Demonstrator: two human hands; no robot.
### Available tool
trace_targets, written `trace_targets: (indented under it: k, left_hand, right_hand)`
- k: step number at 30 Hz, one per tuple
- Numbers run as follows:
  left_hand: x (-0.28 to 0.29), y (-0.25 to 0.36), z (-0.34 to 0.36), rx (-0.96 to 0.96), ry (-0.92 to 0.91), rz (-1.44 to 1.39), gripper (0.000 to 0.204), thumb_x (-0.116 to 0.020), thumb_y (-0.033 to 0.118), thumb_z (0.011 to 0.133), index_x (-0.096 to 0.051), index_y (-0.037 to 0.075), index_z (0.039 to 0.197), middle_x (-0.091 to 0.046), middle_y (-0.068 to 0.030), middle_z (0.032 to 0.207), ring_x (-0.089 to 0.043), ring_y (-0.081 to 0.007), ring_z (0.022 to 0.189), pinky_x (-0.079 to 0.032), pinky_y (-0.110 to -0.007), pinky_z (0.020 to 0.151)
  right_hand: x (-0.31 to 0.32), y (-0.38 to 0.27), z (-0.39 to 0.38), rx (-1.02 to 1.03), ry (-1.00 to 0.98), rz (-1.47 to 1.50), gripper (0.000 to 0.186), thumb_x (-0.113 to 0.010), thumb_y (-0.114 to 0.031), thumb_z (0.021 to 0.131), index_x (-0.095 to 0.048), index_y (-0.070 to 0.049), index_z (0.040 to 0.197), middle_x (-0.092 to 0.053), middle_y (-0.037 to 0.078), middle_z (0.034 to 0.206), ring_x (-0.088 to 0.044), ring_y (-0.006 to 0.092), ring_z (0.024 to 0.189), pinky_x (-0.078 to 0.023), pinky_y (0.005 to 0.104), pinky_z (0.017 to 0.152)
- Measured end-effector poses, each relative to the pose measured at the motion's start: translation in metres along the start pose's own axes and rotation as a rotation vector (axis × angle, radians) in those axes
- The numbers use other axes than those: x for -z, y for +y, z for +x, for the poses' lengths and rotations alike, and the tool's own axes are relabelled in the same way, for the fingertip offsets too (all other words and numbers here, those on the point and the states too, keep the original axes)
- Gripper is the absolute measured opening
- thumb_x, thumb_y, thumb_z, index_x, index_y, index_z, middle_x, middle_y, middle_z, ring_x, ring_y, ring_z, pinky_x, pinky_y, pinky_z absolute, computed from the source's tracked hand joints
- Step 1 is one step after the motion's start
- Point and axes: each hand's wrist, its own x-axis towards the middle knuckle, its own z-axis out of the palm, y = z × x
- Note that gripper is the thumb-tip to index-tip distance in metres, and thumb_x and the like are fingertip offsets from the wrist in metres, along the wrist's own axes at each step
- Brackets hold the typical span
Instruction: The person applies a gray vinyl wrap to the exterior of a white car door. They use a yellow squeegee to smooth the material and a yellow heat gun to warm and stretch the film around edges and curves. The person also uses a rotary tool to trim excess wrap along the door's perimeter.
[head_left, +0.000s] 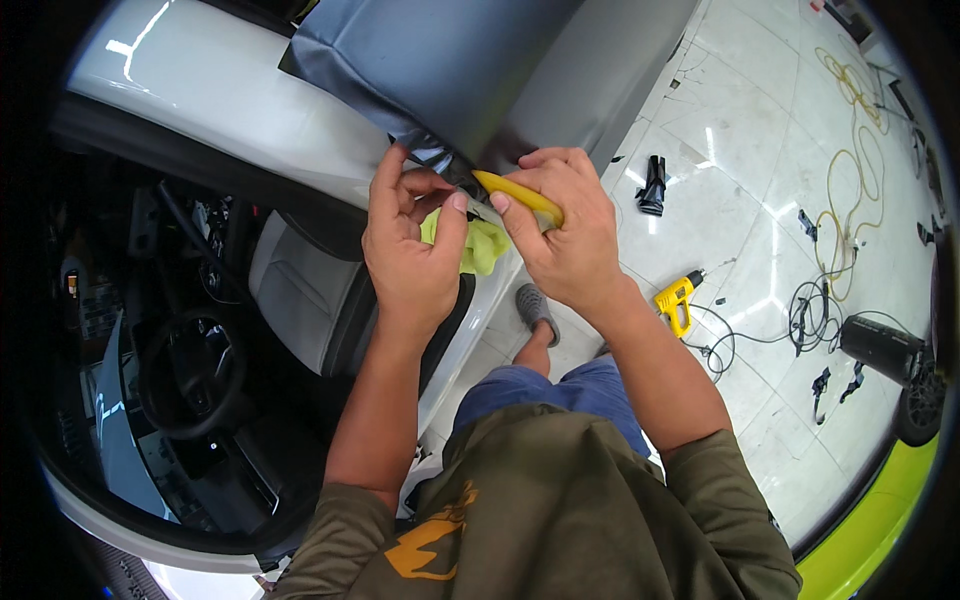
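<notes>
1. Olive T-shirt closest to the eye, its wearer facing a white car body; I'd square up to the edge and let both wrists work low.
2. Right hand: thumb and fingers clamped on a yellow squeegee, its tip angled into the edge. Light, short strokes would suit; a steep tip could nick the film.
3. Left hand: index finger and thumb apart, the others curled. I can't tell whether it pinches anything. Steady, gentle tension here would seem wise.
4. Dark grey film lies over the panel just beyond the fingertips, creased near the left index finger. Those creases look worth easing flat before pressing hard.
5. Lime-green cloth shows just below the fingers; best clear of the squeegee's path.
6. Yellow heat gun lies on the floor, well apart; gentle warmth might relax stubborn creases.
</notes>
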Motion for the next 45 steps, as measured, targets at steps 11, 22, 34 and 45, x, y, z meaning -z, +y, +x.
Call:
trace_targets:
  k: [11,22,34,45]
  left_hand:
    - [-0.002,-0.015,0.002,0.119,-0.058,0.01,0.049,-0.062,-0.005,0.087,-0.044,-0.008,0.133,-0.064,-0.009,0.094,-0.063,-0.0143,0.09,-0.052,-0.029,0.084]
    - [0.005,-0.031,0.012,0.158,-0.084,-0.065,0.043,-0.06,-0.005,0.088,-0.05,-0.003,0.13,-0.066,-0.0103,0.102,-0.064,-0.0147,0.095,-0.052,-0.029,0.086]
    - [-0.001,-0.009,-0.003,-0.003,-0.056,-0.123,0.052,-0.062,-0.004,0.084,-0.049,-0.002,0.134,-0.066,-0.0118,0.102,-0.066,-0.019,0.096,-0.053,-0.033,0.09]
    - [0.009,-0.005,-0.01,0.07,-0.049,-0.271,0.053,-0.054,-0.008,0.083,-0.049,-0.002,0.135,-0.065,-0.0146,0.106,-0.066,-0.0226,0.104,-0.051,-0.035,0.095]
  right_hand:
    - [0.011,0.017,-0.02,-0.066,-0.061,0.047,0.017,-0.074,-0.006,0.078,-0.068,-0.003,0.093,-0.066,0.012,0.09,-0.061,0.0313,0.096,-0.05,0.0378,0.081]
    - [0.021,0.002,0.001,0.188,-0.271,-0.221,0.019,-0.074,-0.004,0.077,-0.068,-0.002,0.094,-0.065,0.011,0.092,-0.06,0.0353,0.098,-0.049,0.0431,0.085]
    - [-0.005,-0.009,-0.025,-0.058,-0.006,-0.082,0.021,-0.068,0.003,0.082,-0.064,0.002,0.102,-0.064,0.017,0.095,-0.062,0.0325,0.087,-0.05,0.0374,0.076]
    - [0.012,-0.015,-0.015,-0.024,-0.256,-0.086,0.017,-0.069,-0.003,0.085,-0.066,0.0,0.101,-0.063,0.012,0.09,-0.061,0.0261,0.079,-0.049,0.0343,0.069]
